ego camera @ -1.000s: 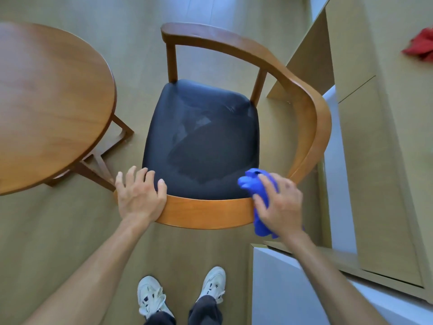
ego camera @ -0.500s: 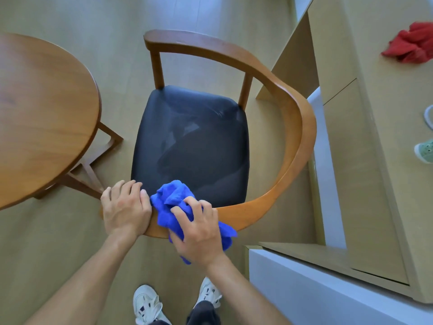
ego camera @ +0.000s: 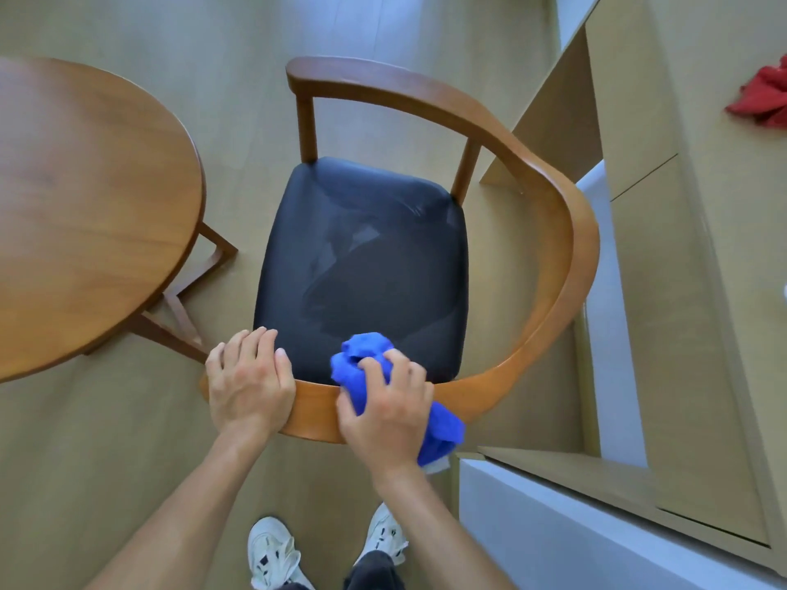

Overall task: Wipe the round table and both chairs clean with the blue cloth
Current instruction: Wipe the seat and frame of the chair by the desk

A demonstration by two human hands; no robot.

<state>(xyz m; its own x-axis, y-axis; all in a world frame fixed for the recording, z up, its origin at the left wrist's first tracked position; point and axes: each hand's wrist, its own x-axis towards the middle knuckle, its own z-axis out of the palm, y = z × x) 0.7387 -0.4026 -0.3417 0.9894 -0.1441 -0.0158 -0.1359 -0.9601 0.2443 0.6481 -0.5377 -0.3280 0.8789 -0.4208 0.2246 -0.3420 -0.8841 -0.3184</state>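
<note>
Right hand (ego camera: 389, 408) slid blue cloth (ego camera: 362, 361) rightward along chair (ego camera: 570, 266) rail.

The right hand (ego camera: 385, 408) with the blue cloth (ego camera: 362, 364) has travelled along the chair's curved rail (ego camera: 570, 266). A second ago it was at the lower right of the rail, well apart from the left hand (ego camera: 249, 383). Half a second ago it had slid left until the cloth was just beside the left hand. Now it sits a little back to the right, with a strip of bare rail showing between the two hands. The cloth's loose tail now hangs at the lower right of the right hand.
</note>
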